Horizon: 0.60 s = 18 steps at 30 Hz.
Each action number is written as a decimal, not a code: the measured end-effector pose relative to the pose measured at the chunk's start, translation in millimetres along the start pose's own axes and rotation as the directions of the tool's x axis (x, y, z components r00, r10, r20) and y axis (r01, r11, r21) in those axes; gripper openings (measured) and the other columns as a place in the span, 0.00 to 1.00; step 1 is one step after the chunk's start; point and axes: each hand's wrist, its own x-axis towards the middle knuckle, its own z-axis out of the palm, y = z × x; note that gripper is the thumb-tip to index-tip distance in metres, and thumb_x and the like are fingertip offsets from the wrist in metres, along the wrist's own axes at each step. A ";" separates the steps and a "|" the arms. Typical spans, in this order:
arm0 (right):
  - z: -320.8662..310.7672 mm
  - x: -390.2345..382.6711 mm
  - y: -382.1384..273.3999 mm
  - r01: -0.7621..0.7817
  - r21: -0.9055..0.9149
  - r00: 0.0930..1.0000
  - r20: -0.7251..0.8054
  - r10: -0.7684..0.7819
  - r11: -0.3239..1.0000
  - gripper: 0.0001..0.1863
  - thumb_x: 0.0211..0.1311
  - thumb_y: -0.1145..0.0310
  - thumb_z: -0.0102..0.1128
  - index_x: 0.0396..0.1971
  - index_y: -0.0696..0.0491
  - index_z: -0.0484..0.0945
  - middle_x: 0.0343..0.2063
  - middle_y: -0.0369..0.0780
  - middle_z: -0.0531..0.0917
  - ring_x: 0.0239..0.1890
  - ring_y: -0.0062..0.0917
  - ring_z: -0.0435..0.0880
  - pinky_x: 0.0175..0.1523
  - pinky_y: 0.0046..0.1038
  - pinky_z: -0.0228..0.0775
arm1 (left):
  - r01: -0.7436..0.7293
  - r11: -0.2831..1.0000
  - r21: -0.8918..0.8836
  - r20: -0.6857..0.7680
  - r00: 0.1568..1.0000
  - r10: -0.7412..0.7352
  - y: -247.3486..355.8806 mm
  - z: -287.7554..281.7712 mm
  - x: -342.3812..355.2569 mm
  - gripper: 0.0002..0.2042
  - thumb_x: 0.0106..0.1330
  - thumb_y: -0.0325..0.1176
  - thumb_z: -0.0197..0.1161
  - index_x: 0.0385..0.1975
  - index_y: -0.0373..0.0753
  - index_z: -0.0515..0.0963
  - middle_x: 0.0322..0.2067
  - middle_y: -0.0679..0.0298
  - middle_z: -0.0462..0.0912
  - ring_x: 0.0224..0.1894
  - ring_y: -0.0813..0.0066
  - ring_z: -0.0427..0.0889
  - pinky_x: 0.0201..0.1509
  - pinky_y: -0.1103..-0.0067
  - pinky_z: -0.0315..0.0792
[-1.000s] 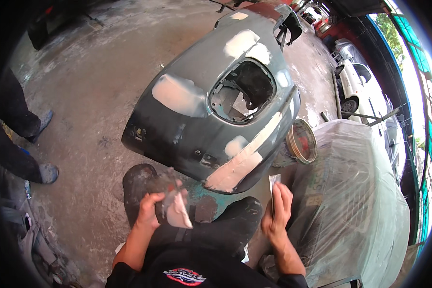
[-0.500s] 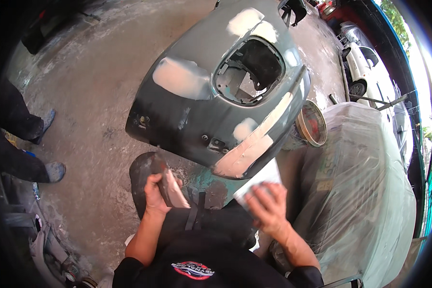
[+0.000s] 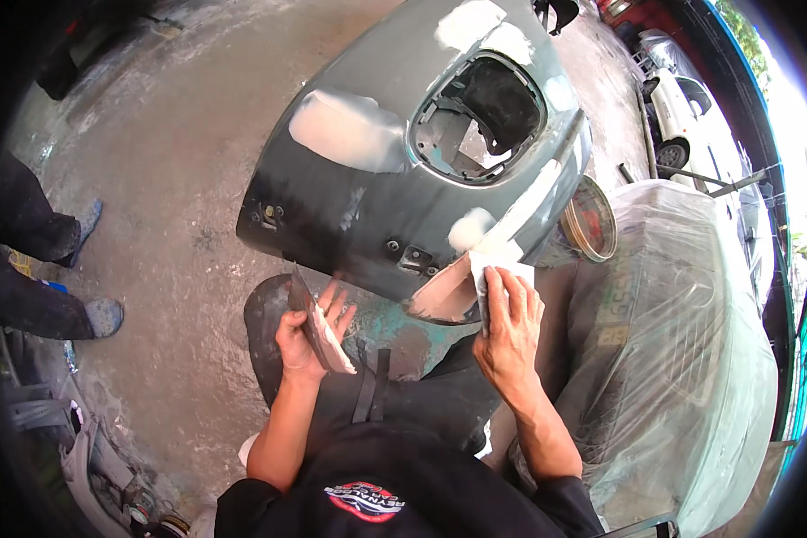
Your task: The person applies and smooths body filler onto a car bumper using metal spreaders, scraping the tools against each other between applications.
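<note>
A dark grey car body panel (image 3: 332, 206) with an oval opening and pale filler patches stands in front of me. My left hand (image 3: 298, 350) grips a thin dark board (image 3: 305, 305) carrying beige filler (image 3: 330, 345), with some fingers spread behind it, just below the panel's near edge. My right hand (image 3: 509, 327) holds a flat whitish spreader (image 3: 523, 273) at the filler strip (image 3: 435, 296) on the panel's near right corner. The spreader and fingers hide part of that strip; whether they touch it I cannot tell.
A plastic-covered bulky object (image 3: 655, 377) fills the right side beside a round can (image 3: 592, 202). A white car (image 3: 690, 103) is parked behind. Another person's legs and shoes (image 3: 99, 318) stand at the left. Grey parts (image 3: 81, 457) lie at the lower left.
My right hand has moved forward and up with the spreader to the panel's corner, turning it flatter. My left hand has risen slightly with the board. The view has shifted, the panel appearing higher.
</note>
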 end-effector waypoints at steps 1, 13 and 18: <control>1.3 -0.1 -0.3 0.000 0.002 1.000 0.003 0.000 1.000 0.41 0.36 0.85 0.53 0.62 0.57 0.70 0.59 0.45 0.73 0.61 0.44 0.70 0.64 0.44 0.60 | -0.003 1.000 -0.010 0.083 0.997 0.004 1.4 5.0 5.3 0.15 0.55 0.44 0.62 0.40 0.48 0.83 0.70 0.49 0.57 0.74 0.50 0.52 0.78 0.54 0.46; 7.3 -17.5 10.0 0.122 -0.046 0.976 0.189 -0.111 0.991 0.51 0.24 0.78 0.70 0.64 0.53 0.71 0.62 0.40 0.71 0.63 0.39 0.67 0.64 0.46 0.57 | 0.038 0.988 -0.147 0.171 0.985 -0.012 0.1 3.7 15.5 0.26 0.55 0.40 0.61 0.53 0.34 0.75 0.68 0.53 0.61 0.76 0.51 0.48 0.79 0.50 0.40; 9.6 -24.6 7.7 0.199 -0.043 0.963 0.196 -0.187 0.979 0.41 0.34 0.75 0.68 0.60 0.54 0.75 0.58 0.40 0.76 0.58 0.36 0.72 0.62 0.44 0.59 | 0.034 0.993 -0.112 0.168 0.986 -0.015 2.0 13.2 13.8 0.24 0.54 0.39 0.62 0.51 0.36 0.76 0.68 0.52 0.60 0.76 0.49 0.47 0.79 0.49 0.39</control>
